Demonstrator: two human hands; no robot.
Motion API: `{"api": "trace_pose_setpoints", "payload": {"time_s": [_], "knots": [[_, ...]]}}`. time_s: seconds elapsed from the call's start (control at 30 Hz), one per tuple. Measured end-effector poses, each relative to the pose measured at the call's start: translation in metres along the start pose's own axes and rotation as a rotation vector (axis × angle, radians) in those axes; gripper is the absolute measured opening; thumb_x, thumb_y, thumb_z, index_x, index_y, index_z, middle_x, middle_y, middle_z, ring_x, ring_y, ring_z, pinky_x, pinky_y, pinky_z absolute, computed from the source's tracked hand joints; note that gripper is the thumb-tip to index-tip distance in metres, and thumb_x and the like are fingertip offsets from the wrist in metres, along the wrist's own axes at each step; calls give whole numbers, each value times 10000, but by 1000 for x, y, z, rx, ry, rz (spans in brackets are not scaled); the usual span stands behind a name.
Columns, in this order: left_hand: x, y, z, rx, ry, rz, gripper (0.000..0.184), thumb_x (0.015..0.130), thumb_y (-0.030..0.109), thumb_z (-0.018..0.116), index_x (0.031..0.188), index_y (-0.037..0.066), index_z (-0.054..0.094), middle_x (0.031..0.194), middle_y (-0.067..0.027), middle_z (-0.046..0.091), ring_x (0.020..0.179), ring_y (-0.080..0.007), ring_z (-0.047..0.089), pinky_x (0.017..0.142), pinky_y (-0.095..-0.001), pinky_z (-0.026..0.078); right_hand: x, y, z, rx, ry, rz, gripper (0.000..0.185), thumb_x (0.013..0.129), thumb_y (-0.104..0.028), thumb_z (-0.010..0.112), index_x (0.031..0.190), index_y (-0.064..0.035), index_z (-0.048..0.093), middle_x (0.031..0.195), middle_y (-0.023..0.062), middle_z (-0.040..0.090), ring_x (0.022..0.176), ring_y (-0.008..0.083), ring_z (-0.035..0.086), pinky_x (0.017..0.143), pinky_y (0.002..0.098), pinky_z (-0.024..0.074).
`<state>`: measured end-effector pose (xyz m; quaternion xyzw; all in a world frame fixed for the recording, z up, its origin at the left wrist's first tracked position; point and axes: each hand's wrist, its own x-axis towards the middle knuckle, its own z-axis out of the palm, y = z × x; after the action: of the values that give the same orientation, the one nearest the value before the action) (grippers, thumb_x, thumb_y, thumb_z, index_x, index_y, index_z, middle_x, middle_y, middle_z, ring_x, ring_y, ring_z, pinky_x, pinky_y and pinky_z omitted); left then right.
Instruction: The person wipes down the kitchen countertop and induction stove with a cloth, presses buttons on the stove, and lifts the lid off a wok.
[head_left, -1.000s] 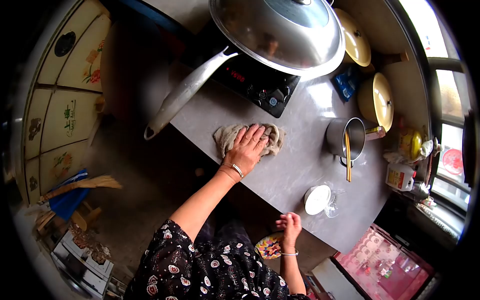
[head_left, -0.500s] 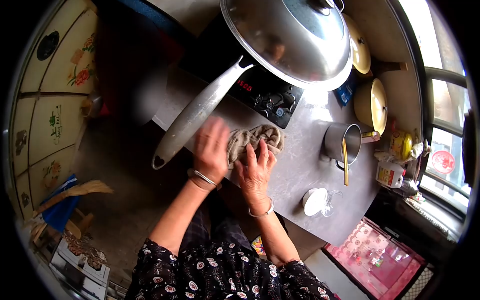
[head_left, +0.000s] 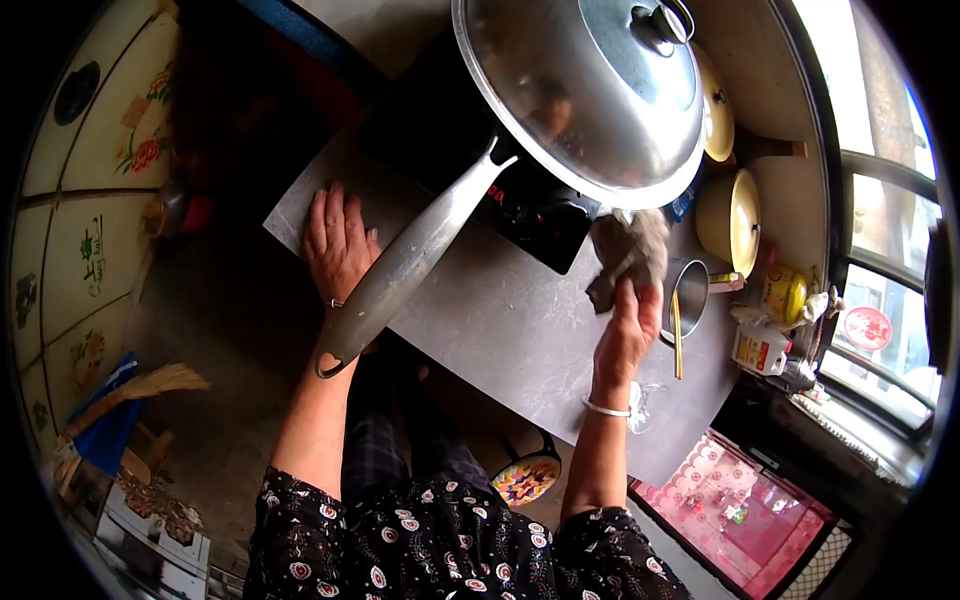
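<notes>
Grey counter (head_left: 490,320): left hand (head_left: 338,242) opened flat on it; right hand (head_left: 628,335) gripping cloth (head_left: 632,250) (crumpled, limp, grey-brown).

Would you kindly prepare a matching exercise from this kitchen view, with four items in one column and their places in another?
1. Gray-brown cloth
2. Left hand
3. Chopsticks
4. Domed metal lid

A. Partly inside the gray metal mug
B. Over the long-handled pan
C. Palm down on the countertop
D. In the right hand

Pairs: 1-D, 2-C, 3-A, 4-B
</notes>
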<state>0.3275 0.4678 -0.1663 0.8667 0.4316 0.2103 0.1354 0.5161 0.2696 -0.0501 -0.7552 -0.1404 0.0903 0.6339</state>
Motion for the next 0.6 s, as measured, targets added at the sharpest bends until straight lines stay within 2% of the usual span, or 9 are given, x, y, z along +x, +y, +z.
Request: {"api": "trace_pose_setpoints", "payload": {"time_s": [0.03,0.1,0.17,0.23,0.3,0.37,0.4,0.53,0.6], "knots": [[1,1,1,-3,-4,-6,434,849,163,541,1242,1,454,1392,-132,388,1320,-315,307,1042,-459,279,9,3,1,-163,-108,35,228,893,-95,574,1097,2,548,1087,87,591,972,180,543,886,297,426],[1,1,-1,-3,-22,-13,443,845,168,547,1246,5,453,1395,-132,385,1325,-315,299,1044,-459,270,28,16,15,-872,-304,-429,322,845,-172,628,1098,11,547,1115,171,574,1081,309,485,946,378,387],[1,2,-2,-6,-30,-18,449,843,170,549,1249,6,451,1397,-133,382,1328,-315,293,1046,-460,265,33,24,34,-941,-333,-464,406,787,-235,664,1085,16,548,1176,220,519,1157,404,386,991,449,330],[0,0,0,-15,-31,-19,452,842,170,549,1251,5,447,1401,-133,377,1330,-315,289,1047,-462,262,32,21,51,-1021,-314,-529,386,760,-239,679,1053,-15,565,1253,192,463,1149,398,372,994,474,303],[1,-2,2,-15,-13,-5,446,844,166,546,1248,3,450,1397,-134,382,1328,-318,290,1048,-465,261,30,21,60,-1032,-278,-515,368,742,-234,695,1019,-25,572,1175,187,489,1087,391,394,954,472,326],[-1,-1,1,-17,-14,-6,439,847,161,541,1246,1,453,1392,-137,389,1323,-322,297,1047,-467,263,26,31,67,-1023,-229,-656,301,729,-203,700,949,-36,579,1111,169,501,1023,362,417,912,462,349],[0,1,0,-19,-22,-15,434,849,156,538,1245,0,454,1388,-139,393,1320,-324,302,1046,-468,266,25,29,70,-977,-191,-716,208,727,-100,658,915,-48,587,1083,145,522,973,341,452,873,441,379],[1,3,-2,15,-23,-14,409,854,129,523,1236,-8,466,1373,-148,411,1303,-331,328,1038,-466,286,17,26,62,-914,-361,-713,215,704,41,567,895,-54,589,1018,113,552,909,331,497,787,414,412],[0,2,-1,32,-5,1,403,855,116,518,1233,-13,469,1368,-150,416,1297,-331,338,1037,-461,293,5,18,62,-802,-469,-672,224,710,54,557,909,-48,576,1007,121,550,909,324,502,786,408,414]]}}
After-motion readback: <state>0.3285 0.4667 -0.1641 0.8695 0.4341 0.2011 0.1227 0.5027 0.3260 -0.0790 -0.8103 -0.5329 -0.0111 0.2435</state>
